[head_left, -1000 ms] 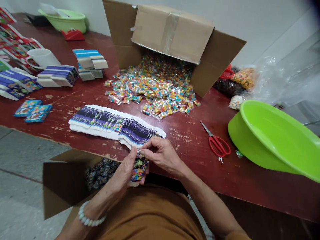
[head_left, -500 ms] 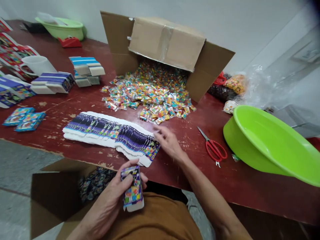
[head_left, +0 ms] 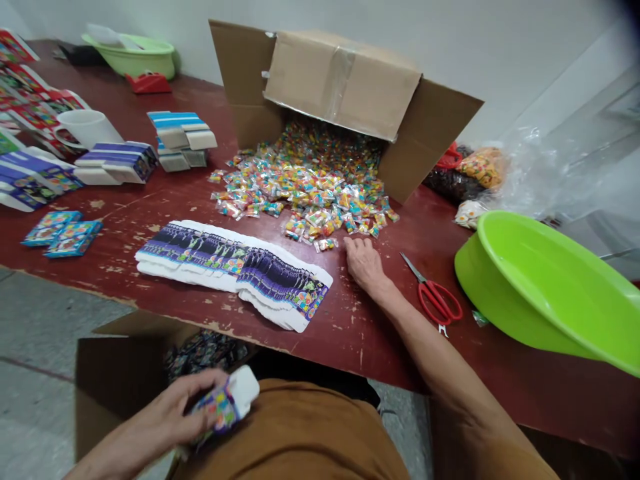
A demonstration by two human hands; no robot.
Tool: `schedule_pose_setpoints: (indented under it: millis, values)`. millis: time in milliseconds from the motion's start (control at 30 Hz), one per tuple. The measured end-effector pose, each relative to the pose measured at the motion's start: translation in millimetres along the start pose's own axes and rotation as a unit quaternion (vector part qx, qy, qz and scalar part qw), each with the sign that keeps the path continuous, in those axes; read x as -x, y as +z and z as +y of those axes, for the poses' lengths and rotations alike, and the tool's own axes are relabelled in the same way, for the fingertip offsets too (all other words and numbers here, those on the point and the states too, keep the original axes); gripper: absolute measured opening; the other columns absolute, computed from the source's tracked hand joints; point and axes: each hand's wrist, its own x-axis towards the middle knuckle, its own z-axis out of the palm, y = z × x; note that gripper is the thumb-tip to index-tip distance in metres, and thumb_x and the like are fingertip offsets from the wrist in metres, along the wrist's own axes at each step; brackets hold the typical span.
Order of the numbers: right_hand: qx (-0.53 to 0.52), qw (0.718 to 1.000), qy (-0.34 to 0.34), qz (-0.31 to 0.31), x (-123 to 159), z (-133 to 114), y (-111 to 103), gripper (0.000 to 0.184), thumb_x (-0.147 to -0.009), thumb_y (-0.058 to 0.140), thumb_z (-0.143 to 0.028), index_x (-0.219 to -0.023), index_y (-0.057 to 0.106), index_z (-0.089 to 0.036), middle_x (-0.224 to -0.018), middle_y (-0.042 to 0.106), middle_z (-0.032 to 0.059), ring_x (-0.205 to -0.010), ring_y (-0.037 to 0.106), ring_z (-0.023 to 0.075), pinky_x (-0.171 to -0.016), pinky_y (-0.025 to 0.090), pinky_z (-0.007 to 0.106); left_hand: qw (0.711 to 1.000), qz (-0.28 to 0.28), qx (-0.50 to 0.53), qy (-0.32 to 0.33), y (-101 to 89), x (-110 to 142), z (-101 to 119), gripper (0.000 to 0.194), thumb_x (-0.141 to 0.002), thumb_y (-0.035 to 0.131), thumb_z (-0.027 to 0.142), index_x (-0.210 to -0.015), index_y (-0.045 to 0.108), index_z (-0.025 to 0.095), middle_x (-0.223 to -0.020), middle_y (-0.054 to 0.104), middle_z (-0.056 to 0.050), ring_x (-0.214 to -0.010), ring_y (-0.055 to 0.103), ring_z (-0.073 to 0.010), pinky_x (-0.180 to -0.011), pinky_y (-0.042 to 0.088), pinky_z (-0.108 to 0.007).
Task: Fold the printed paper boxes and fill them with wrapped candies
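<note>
My left hand (head_left: 183,408) is down by my lap, fingers wrapped round a small folded purple carton (head_left: 227,403) with a white end. It hovers over an open brown box on the floor (head_left: 125,373) filled with similar dark cartons. My right hand (head_left: 363,259) is stretched out on the red table, fingertips touching the near edge of a heap of small colourful wrapped packets (head_left: 310,187); whether it grips a packet is hidden. A fanned row of flat purple carton blanks (head_left: 235,270) lies between my hands.
A big cardboard box (head_left: 345,87) lies on its side behind the packets. Red scissors (head_left: 433,293) and a tilted green basin (head_left: 545,287) sit to the right. Stacks of flat cartons (head_left: 115,160), a white mug (head_left: 85,127) and another green basin (head_left: 133,57) are at left.
My left hand has lowered the folded carton from table-edge height towards the floor box. My right hand left the carton and reached forward to the packet heap.
</note>
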Motion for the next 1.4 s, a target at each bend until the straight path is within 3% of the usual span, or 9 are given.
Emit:
schedule_pose_setpoints:
  millis: [100,433,567,767,967,1067,1133,1300,1400]
  values:
    - [-0.007,0.999,0.028,0.032,7.0,15.2,-1.9,0.043,-0.094,0.035,-0.009,-0.128,0.061,-0.006,-0.112,0.068,0.0224,-0.104,0.058,0.0317,-0.09,0.048,0.043,0.998,-0.018,0.059,0.003,17.7,-1.9,22.8,0.05,-0.069,0.081,0.044,-0.113,0.065,0.023,-0.108,0.075,-0.01,-0.081,0.072,-0.0263,-0.072,0.054,-0.033]
    - [-0.058,0.998,0.012,0.031,28.9,19.2,5.2,0.037,-0.096,0.04,-0.016,-0.125,0.063,-0.011,-0.112,0.07,0.015,-0.104,0.063,0.0249,-0.097,0.046,0.037,0.983,-0.066,0.138,0.105,85.1,-28.7,57.8,0.036,-0.077,0.067,0.028,-0.109,0.054,0.021,-0.078,0.067,0.001,-0.051,0.06,-0.0123,-0.05,0.041,-0.023]
    - [-0.062,0.998,0.014,0.019,38.9,18.8,0.9,0.04,-0.094,0.054,-0.031,-0.129,0.058,-0.011,-0.119,0.064,0.0186,-0.106,0.058,0.0294,-0.094,0.046,0.043,0.982,-0.092,0.131,0.099,95.0,-30.9,60.7,0.037,-0.076,0.067,0.028,-0.11,0.053,0.021,-0.077,0.066,0.003,-0.049,0.06,-0.0118,-0.048,0.039,-0.023]
    - [-0.087,0.995,0.035,0.019,62.0,13.1,1.0,0.018,-0.093,0.05,-0.023,-0.102,0.064,-0.015,-0.105,0.063,0.0168,-0.099,0.054,0.0297,-0.09,0.045,0.044,0.982,-0.076,0.137,0.106,102.8,-29.8,67.8,0.035,-0.076,0.068,0.027,-0.107,0.053,0.021,-0.077,0.067,0.002,-0.05,0.06,-0.0114,-0.05,0.041,-0.023]
    - [-0.169,0.983,0.056,0.044,57.3,9.1,-4.0,0.034,-0.09,0.045,-0.019,-0.118,0.06,-0.008,-0.109,0.064,0.0205,-0.1,0.059,0.0294,-0.091,0.046,0.046,0.98,-0.048,0.108,0.162,106.1,-30.4,70.0,0.035,-0.076,0.066,0.026,-0.108,0.051,0.021,-0.077,0.067,0.002,-0.05,0.058,-0.0105,-0.05,0.043,-0.023]
    - [-0.226,0.971,0.061,0.046,57.7,-1.7,-18.3,0.037,-0.093,0.04,-0.024,-0.122,0.061,-0.012,-0.103,0.068,0.0137,-0.089,0.063,0.0227,-0.082,0.051,0.038,0.977,-0.037,0.086,0.192,109.0,-31.3,69.5,0.032,-0.078,0.067,0.025,-0.106,0.051,0.02,-0.076,0.065,0.002,-0.049,0.057,-0.01,-0.051,0.044,-0.023]
    - [-0.328,0.941,0.07,0.043,65.1,-20.3,-32.2,0.037,-0.097,0.04,-0.032,-0.121,0.061,-0.015,-0.095,0.07,0.0079,-0.077,0.063,0.0175,-0.071,0.052,0.031,0.976,-0.034,0.081,0.198,112.3,-31.5,70.0,0.032,-0.079,0.068,0.026,-0.104,0.05,0.02,-0.075,0.064,0.003,-0.049,0.057,-0.0097,-0.051,0.045,-0.022]
    - [-0.676,0.732,0.079,-0.009,98.0,-88.6,-52.2,0.026,-0.086,0.067,-0.04,-0.104,0.07,-0.02,-0.095,0.072,0.004,-0.08,0.065,0.0151,-0.073,0.053,0.027,0.977,-0.078,0.106,0.167,120.6,-29.7,74.3,0.038,-0.078,0.075,0.032,-0.104,0.05,0.02,-0.074,0.064,0.003,-0.049,0.056,-0.0086,-0.051,0.044,-0.021]
    - [-0.686,0.721,0.094,-0.031,111.8,-109.8,-44.1,0.025,-0.085,0.071,-0.04,-0.101,0.072,-0.021,-0.09,0.072,0.0038,-0.076,0.065,0.0155,-0.071,0.053,0.028,0.972,-0.121,0.122,0.157,121.3,-27.6,75.3,0.042,-0.077,0.076,0.033,-0.108,0.051,0.019,-0.074,0.065,0.002,-0.049,0.057,-0.0091,-0.05,0.045,-0.021]
